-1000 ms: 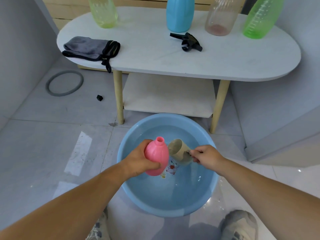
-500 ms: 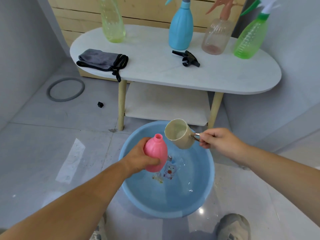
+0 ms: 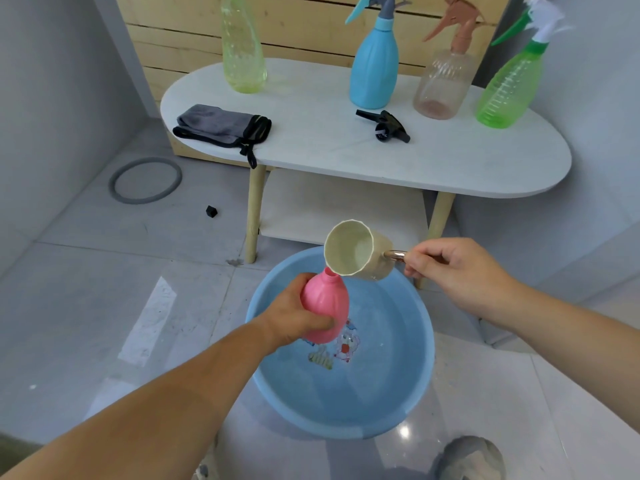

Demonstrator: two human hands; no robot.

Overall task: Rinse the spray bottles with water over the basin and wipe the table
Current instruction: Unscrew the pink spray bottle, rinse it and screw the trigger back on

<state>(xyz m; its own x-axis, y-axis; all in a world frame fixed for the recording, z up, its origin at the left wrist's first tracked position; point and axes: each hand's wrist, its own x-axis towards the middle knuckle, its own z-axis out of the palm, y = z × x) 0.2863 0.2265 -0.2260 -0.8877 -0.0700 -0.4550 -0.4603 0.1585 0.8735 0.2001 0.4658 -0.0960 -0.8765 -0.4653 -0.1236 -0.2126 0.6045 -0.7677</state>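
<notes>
Your left hand (image 3: pixel 294 317) is wrapped tight around one pink spray bottle (image 3: pixel 325 306), capless, its open neck tilted up and away from you over the blue basin (image 3: pixel 408 403). Your right hand (image 3: pixel 453 271) pinches the metal handle of one beige cup (image 3: pixel 356 251), tipped on its side so its mouth faces you and its lower rim sits right at the bottle's neck. The basin stands on the tiled floor and holds shallow water, with a cartoon print on its bottom.

Behind it, the white oval table (image 3: pixel 450 168) carries four more spray bottles: a yellow-green bottle (image 3: pixel 242 50) whose top is cut off by the frame edge, a blue bottle (image 3: pixel 374 67), a clear pinkish bottle (image 3: pixel 443 84) and a green bottle (image 3: pixel 509 88), these three each with a trigger head on. One loose black trigger head (image 3: pixel 384 125) lies in front of the blue bottle. One folded grey cloth (image 3: pixel 221 126) rests at the table's left end.

On the floor to the left lie one grey ring (image 3: pixel 145 180) and one small black piece (image 3: pixel 211 212).
</notes>
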